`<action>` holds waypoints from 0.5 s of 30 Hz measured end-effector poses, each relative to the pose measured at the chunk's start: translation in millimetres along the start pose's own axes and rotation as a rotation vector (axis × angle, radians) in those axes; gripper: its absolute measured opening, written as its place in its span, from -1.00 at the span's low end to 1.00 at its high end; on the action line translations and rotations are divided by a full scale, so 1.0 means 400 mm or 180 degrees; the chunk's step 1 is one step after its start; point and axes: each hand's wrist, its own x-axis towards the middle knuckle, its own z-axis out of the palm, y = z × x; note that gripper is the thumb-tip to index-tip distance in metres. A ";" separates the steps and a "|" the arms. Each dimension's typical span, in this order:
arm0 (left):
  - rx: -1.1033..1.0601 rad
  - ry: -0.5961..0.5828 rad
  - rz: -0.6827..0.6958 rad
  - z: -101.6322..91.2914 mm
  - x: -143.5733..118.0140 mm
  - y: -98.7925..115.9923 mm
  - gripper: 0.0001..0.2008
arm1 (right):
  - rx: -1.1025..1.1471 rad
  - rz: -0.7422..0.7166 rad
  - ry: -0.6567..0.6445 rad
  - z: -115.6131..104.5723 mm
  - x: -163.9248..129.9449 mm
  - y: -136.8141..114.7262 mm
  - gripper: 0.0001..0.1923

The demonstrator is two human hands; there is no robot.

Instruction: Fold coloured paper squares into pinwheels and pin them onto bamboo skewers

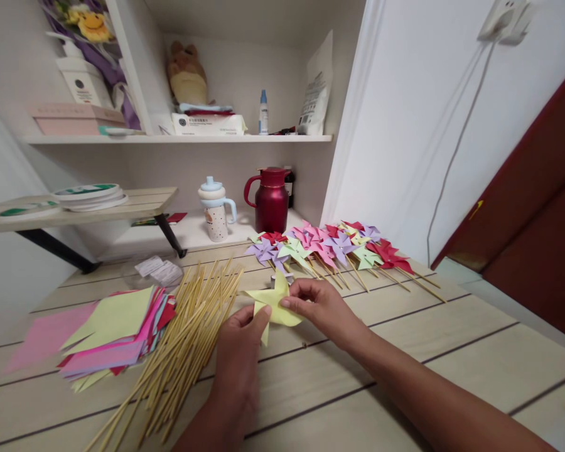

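Observation:
Both of my hands hold a yellow paper pinwheel piece [274,302] just above the wooden table [405,351]. My left hand [241,342] pinches its lower left flap between thumb and fingers. My right hand [321,304] grips its right side with the fingertips folded over the paper. A pile of thin wooden sticks [188,339] lies just left of my left hand. Left of the sticks sits a stack of coloured paper squares [115,333], with a pink sheet [47,336] beside it.
A row of finished paper pinwheels on sticks [334,251] lies behind my hands. At the back stand a red thermos jug [272,199] and a child's cup [215,210]. A small raised shelf [80,210] holds plates. A white wall and dark red door are at right.

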 end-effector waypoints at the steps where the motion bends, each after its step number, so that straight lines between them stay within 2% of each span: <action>1: 0.0038 0.0049 0.0024 0.002 -0.001 0.002 -0.64 | 0.0024 0.0027 -0.0003 0.001 0.000 -0.001 -0.74; 6: 0.0163 0.0308 0.0099 0.010 -0.005 0.005 -0.70 | 0.0018 0.0047 0.0028 0.003 0.001 -0.001 -0.74; 10: 0.0261 0.0456 0.0174 0.013 -0.007 0.005 -0.72 | 0.0071 -0.0057 0.0006 0.004 0.003 0.009 -0.82; 15: 0.0314 0.0409 0.0158 0.014 -0.006 0.002 -0.73 | -0.0182 -0.0029 0.0012 0.006 0.001 0.009 -0.88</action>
